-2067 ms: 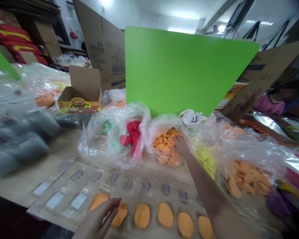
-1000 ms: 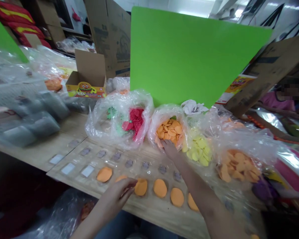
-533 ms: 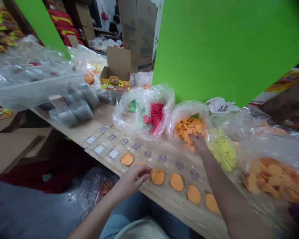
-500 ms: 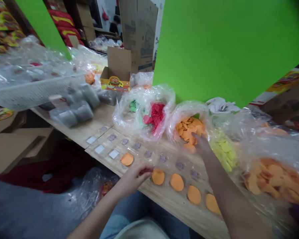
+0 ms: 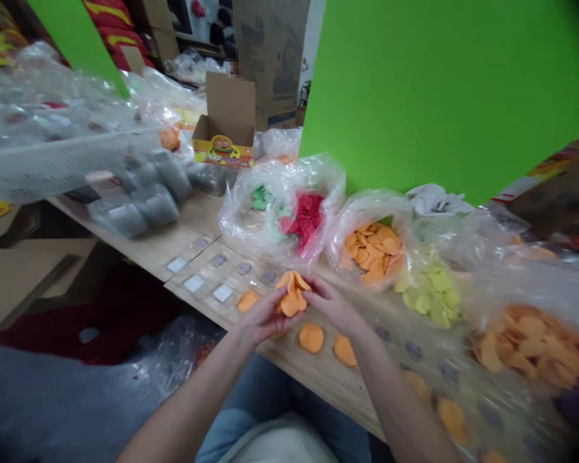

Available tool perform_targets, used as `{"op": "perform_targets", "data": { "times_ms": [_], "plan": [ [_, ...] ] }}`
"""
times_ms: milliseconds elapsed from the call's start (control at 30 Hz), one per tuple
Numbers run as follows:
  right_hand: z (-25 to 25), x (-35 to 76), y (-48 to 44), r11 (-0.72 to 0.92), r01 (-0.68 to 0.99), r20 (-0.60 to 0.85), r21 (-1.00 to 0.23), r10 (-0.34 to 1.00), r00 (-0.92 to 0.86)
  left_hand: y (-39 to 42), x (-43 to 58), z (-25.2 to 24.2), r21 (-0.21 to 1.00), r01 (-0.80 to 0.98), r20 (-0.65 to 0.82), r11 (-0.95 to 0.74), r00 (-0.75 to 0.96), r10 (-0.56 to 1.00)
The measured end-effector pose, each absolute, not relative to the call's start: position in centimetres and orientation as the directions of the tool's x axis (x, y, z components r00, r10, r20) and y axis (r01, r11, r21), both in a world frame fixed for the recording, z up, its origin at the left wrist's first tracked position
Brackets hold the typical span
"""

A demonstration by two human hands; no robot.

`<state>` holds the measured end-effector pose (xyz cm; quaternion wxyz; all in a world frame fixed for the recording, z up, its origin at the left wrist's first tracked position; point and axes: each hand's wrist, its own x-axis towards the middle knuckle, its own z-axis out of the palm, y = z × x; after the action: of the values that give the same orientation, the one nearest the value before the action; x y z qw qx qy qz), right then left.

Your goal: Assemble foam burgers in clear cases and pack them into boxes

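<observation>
Our left hand (image 5: 262, 318) and right hand (image 5: 334, 307) meet just above the near edge of the counter (image 5: 174, 241). Between them we pinch a small bunch of orange discs (image 5: 292, 292). These are thin, flat, rounded pieces, matt and soft-looking, fanned out and overlapping. Our left fingers curl under the bunch and our right fingertips close on its right side.

Beneath our hands lies a clear plastic tray (image 5: 207, 273), glossy, with rows of shallow moulded pockets. Several near pockets each hold a single orange oval (image 5: 311, 337) lying flat. The far row carries small grey squares (image 5: 244, 268), and the left end carries white rectangles (image 5: 193, 283).

Just behind the tray stand crinkled clear plastic bags with open mouths. The orange bag (image 5: 374, 247) is full of the same kind of discs. To its left, the red and green bag (image 5: 294, 215) holds frilly pieces. To its right, the yellow bag (image 5: 429, 289) holds pale rounds.

Farther left on the pale wood lie grey packets (image 5: 139, 206), blurred. Behind them sits an open cardboard box (image 5: 224, 138) with a burger picture printed on its front. A smooth green board (image 5: 439, 90) stands upright at the back.
</observation>
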<state>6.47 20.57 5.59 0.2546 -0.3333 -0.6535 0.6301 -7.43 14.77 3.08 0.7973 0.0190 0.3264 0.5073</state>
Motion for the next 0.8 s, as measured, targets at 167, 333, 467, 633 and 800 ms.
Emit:
{"op": "perform_targets", "data": {
  "times_ms": [167,333,467,633,800],
  "plan": [
    [4.2,1.9,21.5,0.014,0.2,-0.098,-0.98,0.835,-0.541,10.5,-13.2,3.4,0.677,-0.666,-0.497,0.313,-0.1,0.862],
    [2.1,-5.4,21.2,0.308,0.355,0.089,-0.883,0.852,-0.517,5.4,-21.6,2.8,0.876,-0.477,-0.408,0.077,-0.646,0.646],
    [0.4,-10.9,19.2,0.484,0.415,0.019,-0.77,0.669,-0.743,2.7,-25.5,2.6,0.834,-0.545,-0.474,0.089,-0.624,0.621],
    [-0.8,-12.7,17.9,0.753,0.48,0.059,-0.451,0.561,-0.826,1.9,-25.5,1.8,0.746,-0.657,-0.522,0.11,-0.474,0.709],
    [0.5,-12.5,17.6,0.616,0.445,0.13,-0.65,0.667,-0.734,2.7,-25.5,1.6,0.779,-0.588,-0.499,0.217,-0.372,0.782]
  ]
}}
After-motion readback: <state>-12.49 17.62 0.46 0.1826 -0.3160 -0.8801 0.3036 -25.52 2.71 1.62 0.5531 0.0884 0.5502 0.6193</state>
